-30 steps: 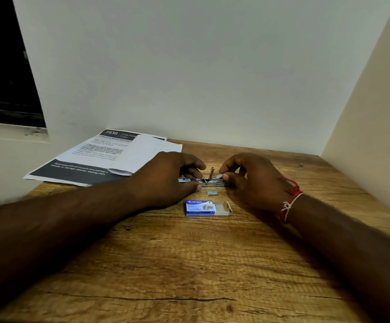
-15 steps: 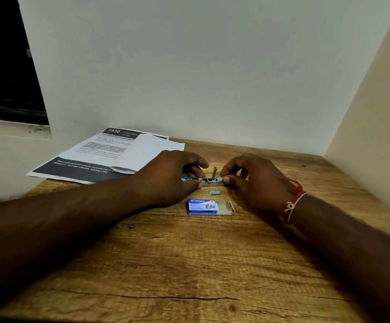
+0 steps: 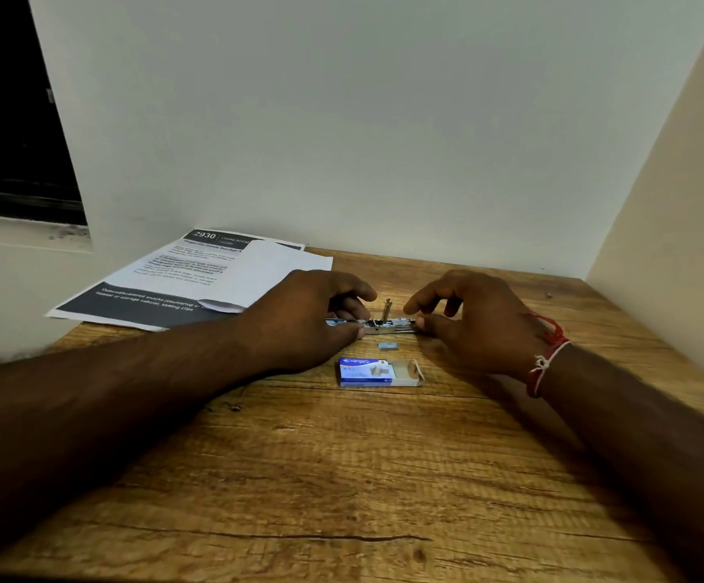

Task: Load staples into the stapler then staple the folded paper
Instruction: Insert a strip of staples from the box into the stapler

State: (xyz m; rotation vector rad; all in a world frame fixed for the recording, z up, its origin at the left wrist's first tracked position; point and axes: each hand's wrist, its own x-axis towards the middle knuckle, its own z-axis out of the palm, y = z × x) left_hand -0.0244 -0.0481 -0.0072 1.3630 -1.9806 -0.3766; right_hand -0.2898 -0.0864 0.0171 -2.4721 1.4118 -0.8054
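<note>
The stapler (image 3: 383,325) lies opened flat on the wooden surface (image 3: 341,477), its long axis running left to right between the 2 hands, with a small metal part standing upright near its middle. The left hand (image 3: 299,317) covers its left end, fingers (image 3: 352,328) curled and pressed together on that end, pinning it down. The right hand (image 3: 468,326) sits at the right end, thumb touching the tip of the magazine while the other fingers are spread and raised above it, so it is not closed on anything that can be seen.

A short strip of staples (image 3: 388,346) lies just in front of the stapler, closer to the right hand than the left, and the open blue staple box (image 3: 377,372) sits nearer the person, beside it. Whether any staples are already in the channel is too small to tell. Loading looks unfinished; the right hand seems best placed to reach toward the loose strip and set it along the channel's length.

The folded paper (image 3: 266,271) rests on a printed sheet (image 3: 152,288) at the far left, behind the left wrist, untouched and well apart from the stapler. Both forearms lie low over the surface.
</note>
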